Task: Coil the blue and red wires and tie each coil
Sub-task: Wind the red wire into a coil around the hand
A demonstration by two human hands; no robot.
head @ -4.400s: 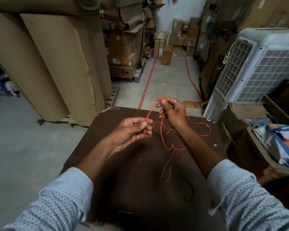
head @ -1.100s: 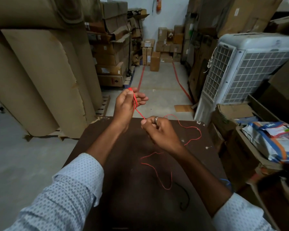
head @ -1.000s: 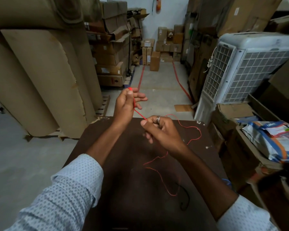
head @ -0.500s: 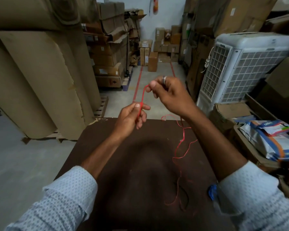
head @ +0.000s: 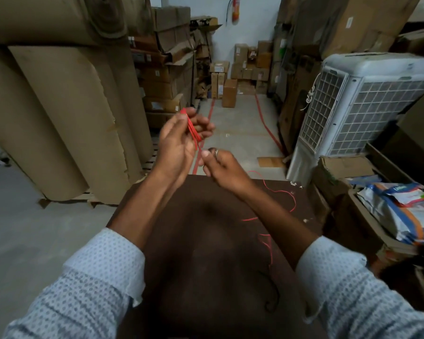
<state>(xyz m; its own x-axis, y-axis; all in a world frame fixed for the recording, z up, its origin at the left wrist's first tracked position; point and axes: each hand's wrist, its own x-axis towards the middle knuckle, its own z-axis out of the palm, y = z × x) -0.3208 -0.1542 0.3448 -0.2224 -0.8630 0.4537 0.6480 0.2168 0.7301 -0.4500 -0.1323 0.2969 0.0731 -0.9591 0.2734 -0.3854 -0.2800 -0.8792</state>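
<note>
My left hand (head: 179,145) is raised above the far edge of the dark brown table (head: 201,253) and holds a small bundle of red wire loops (head: 192,129) between thumb and fingers. Just below and to the right of it, my right hand (head: 222,166) pinches the same red wire where it leaves the bundle. The loose tail of the red wire (head: 283,194) trails in curls over the right part of the table, partly hidden by my right forearm. The blue wire is not visible.
A thin dark wire (head: 273,293) lies on the table near my right sleeve. Big cardboard rolls (head: 66,113) stand at the left. A white air cooler (head: 367,101) and open cartons with packets (head: 402,211) crowd the right. Stacked boxes line the aisle behind.
My right hand came down from above the left hand to just below it, laying another turn of red wire. My left hand rose, and less loose wire lies on the table.
</note>
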